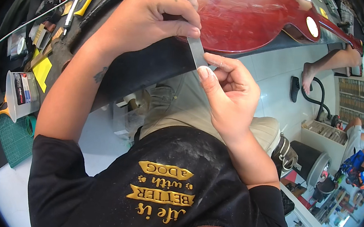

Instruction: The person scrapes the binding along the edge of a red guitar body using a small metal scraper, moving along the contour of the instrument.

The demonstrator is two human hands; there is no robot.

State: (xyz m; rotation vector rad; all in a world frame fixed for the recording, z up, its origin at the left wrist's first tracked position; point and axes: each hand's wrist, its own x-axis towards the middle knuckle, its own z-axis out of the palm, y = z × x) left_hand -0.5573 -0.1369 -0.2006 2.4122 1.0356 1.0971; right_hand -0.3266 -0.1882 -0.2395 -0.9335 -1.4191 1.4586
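Over the dark padded edge of the bench, my left hand [161,18] pinches the top end of a thin grey, flat strip [194,49], perhaps metal. My right hand [228,92] grips the lower end of that strip between thumb and fingers, its other fingers curled. Behind the strip, a glossy red guitar body [241,17] lies on the bench, with a pale oval plate [312,26] near its right part. My left hand partly hides the guitar's left edge.
Left on the bench [144,72] lie a yellow-handled tool [87,1], a dark hammer-like tool [95,13], a clear tub [22,96] and a green mat [14,144]. At right are another person's bare leg [329,62], a hose [318,101] and a bucket [307,162].
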